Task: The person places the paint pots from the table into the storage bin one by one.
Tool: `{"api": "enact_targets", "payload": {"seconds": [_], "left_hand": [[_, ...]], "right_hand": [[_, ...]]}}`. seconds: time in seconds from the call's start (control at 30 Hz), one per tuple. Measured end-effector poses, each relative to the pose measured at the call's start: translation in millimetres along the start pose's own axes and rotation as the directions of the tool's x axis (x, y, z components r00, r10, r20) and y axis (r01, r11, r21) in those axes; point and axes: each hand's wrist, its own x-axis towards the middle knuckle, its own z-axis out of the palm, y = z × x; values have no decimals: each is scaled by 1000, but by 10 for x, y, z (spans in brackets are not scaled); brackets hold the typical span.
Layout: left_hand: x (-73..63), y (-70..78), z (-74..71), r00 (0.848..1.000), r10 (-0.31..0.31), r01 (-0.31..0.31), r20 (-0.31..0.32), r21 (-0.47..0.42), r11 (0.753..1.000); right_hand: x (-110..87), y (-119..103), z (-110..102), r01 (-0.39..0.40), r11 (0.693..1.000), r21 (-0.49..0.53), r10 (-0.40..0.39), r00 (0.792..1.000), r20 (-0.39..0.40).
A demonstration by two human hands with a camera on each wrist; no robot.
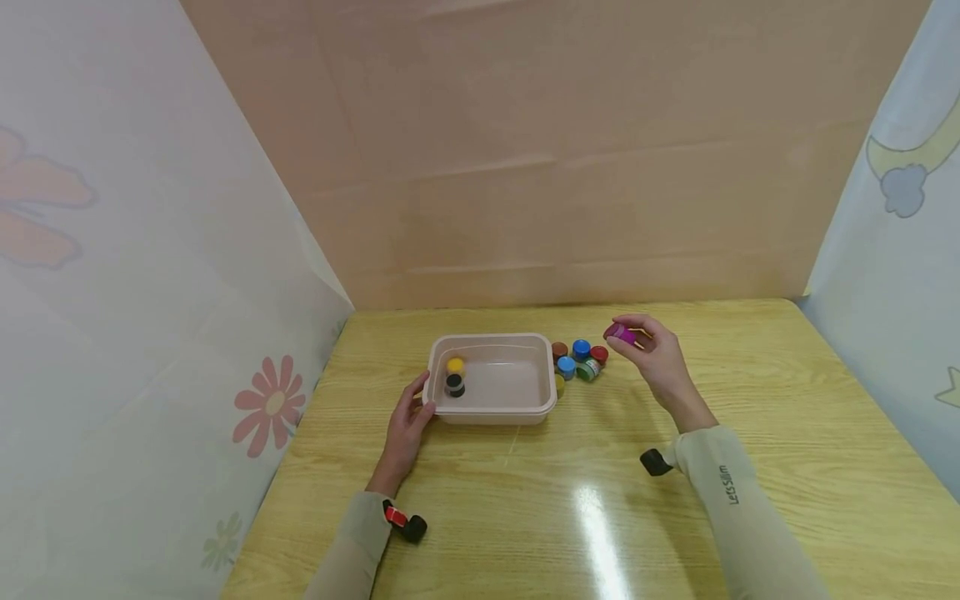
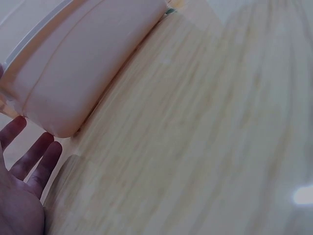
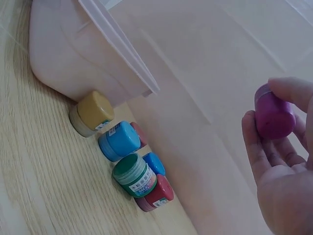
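My right hand point(image 1: 660, 360) pinches a magenta paint jar point(image 3: 274, 113) between thumb and fingers. It is raised above the table, to the right of several other small paint jars. A pale pink plastic bin point(image 1: 491, 410) stands left of those jars. Inside its left end are a yellow-topped jar point(image 1: 455, 365) and a black-topped jar point(image 1: 455, 385). At the bin's left end, my left hand point(image 1: 405, 427) touches the wall and rim near the front corner; in the left wrist view its fingers point(image 2: 33, 155) look fairly straight against the bin's end.
Beside the bin's right wall sit a mustard jar point(image 3: 93, 113), a light blue jar point(image 3: 120, 141), a darker blue jar point(image 1: 581, 348), a brownish-red jar point(image 1: 559, 350) and a red jar point(image 1: 599, 354). A green jar point(image 3: 134, 175) lies tilted against its neighbours. The wooden table point(image 1: 480, 508) backs onto a brown sheet.
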Motion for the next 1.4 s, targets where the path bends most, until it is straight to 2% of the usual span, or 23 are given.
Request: {"api": "enact_targets", "payload": {"seconds": [0.23, 0.37, 0.63, 0.93, 1.07, 1.4], "left_hand": [[2, -7, 6, 1000, 4, -4, -3, -1, 1000], [2, -7, 12, 1000, 2, -2, -4, -2, 1000], [4, 18, 3, 1000, -9, 9, 1, -11, 1000], [3, 8, -6, 1000, -10, 10, -4, 2, 1000], [5, 6, -6, 1000, -10, 10, 0, -6, 1000], [19, -1, 13, 1000, -20, 20, -1, -4, 1000]], "right_hand": [[-8, -15, 19, -15, 1000, -12, 14, 1000, -12], [-8, -11, 18, -12, 1000, 14, 12, 1000, -11], [1, 17, 30, 34, 997, 72, -34, 999, -5], [34, 62, 139, 94, 968, 231, -110, 992, 54], [47, 54, 220, 100, 958, 268, -128, 988, 88], [90, 78, 343, 74, 985, 154, -96, 985, 140]]}}
